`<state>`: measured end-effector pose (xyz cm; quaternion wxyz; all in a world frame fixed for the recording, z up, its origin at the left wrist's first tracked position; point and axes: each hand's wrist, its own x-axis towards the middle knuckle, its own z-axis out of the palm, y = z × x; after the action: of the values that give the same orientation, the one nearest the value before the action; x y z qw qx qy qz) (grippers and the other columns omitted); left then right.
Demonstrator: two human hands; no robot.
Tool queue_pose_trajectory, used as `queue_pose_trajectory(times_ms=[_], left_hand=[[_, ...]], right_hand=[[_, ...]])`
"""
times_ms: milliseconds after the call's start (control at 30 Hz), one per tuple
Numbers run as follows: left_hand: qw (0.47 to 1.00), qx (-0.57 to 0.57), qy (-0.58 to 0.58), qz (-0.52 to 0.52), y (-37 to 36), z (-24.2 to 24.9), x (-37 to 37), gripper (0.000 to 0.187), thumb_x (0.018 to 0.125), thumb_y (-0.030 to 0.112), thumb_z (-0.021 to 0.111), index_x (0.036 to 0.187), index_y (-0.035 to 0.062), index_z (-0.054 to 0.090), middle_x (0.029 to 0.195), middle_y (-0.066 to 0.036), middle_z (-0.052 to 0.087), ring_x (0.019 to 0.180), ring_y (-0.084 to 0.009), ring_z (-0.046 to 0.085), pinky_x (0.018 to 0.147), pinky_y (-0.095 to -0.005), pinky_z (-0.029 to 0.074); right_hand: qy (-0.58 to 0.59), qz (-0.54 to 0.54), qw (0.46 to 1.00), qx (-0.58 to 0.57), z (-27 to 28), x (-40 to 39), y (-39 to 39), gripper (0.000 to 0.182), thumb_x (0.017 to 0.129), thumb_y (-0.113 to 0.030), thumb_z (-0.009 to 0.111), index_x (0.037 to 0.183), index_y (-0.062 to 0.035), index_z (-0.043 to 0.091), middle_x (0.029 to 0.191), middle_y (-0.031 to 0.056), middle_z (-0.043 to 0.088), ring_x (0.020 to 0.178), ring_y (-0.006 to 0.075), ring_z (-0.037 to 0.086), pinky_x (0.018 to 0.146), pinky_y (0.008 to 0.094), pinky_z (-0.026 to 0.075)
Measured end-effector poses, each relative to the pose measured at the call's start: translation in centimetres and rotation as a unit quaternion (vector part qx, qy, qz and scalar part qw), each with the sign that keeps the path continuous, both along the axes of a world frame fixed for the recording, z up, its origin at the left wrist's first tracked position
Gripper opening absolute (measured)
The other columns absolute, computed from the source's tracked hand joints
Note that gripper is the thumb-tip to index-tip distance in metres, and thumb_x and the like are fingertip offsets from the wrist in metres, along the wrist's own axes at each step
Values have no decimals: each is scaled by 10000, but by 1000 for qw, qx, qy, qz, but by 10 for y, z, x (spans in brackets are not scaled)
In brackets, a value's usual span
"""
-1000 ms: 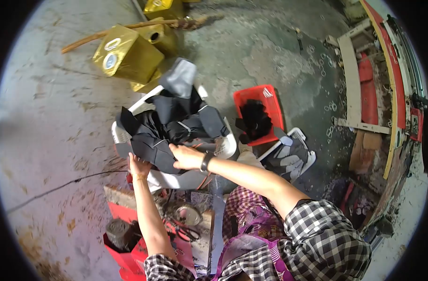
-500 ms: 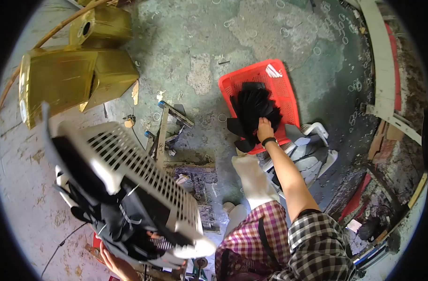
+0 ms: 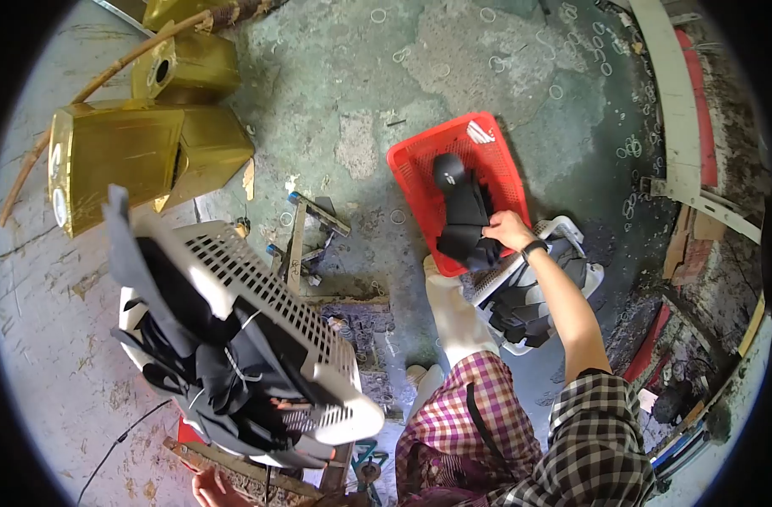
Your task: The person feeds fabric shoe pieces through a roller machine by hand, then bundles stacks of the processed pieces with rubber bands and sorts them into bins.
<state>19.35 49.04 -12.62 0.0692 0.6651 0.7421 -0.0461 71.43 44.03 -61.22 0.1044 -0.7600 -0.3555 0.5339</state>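
Observation:
My right hand, with a dark band at the wrist, is over the near right side of a red plastic basket. Its fingers are closed on the edge of black flat pieces lying inside; one rounded piece bears a small white mark. At the bottom left, my left hand is partly cut off by the frame edge. Its visible fingers are apart and hold nothing I can see. Above it, a tilted white slatted basket is heaped with black pieces, some with pale cords.
Gold metal cans stand at the left beside a long stick. A second white basket with black and grey pieces sits right of my leg. A small metal frame lies on the floor among scattered pale rings.
The fanned black bundle under my right hand now lies flatter in the red basket, and that hand has shifted right. My left hand has dropped away from the white basket's underside.

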Motion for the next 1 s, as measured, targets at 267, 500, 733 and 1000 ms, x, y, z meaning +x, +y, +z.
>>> queue_pose_trajectory(times_ms=[267,500,733,1000], left_hand=[[859,-267,-420,-122,-29,-50,238,876,748,281,758,1413,14,254,1436,-272,279,1365,-378,260,1100,-447,252],[783,-269,-560,-31,-67,-46,236,1160,627,384,850,1439,-27,131,1312,-247,447,1177,-330,494,1002,-390,386],[567,-417,-679,209,-103,36,161,681,856,284,684,1388,49,329,1198,-97,558,1031,-165,585,871,-306,492],[504,-357,-764,184,-185,150,41,703,904,577,473,1383,68,389,1216,-78,544,1003,-143,582,830,-255,484]], right_hand=[[299,-281,910,63,225,-37,-70,170,840,-109,653,938,30,648,849,41,658,797,96,601,739,242,466],[530,-474,703,7,427,-90,-85,238,926,-240,584,1073,-54,560,1022,72,629,879,204,652,732,339,536],[-12,144,924,353,545,-145,-120,721,707,-1,684,1351,-145,393,1146,132,387,969,299,563,793,376,505],[125,330,782,515,589,-213,-133,591,601,-109,736,1153,-13,545,1124,106,582,1107,263,534,982,368,387]])
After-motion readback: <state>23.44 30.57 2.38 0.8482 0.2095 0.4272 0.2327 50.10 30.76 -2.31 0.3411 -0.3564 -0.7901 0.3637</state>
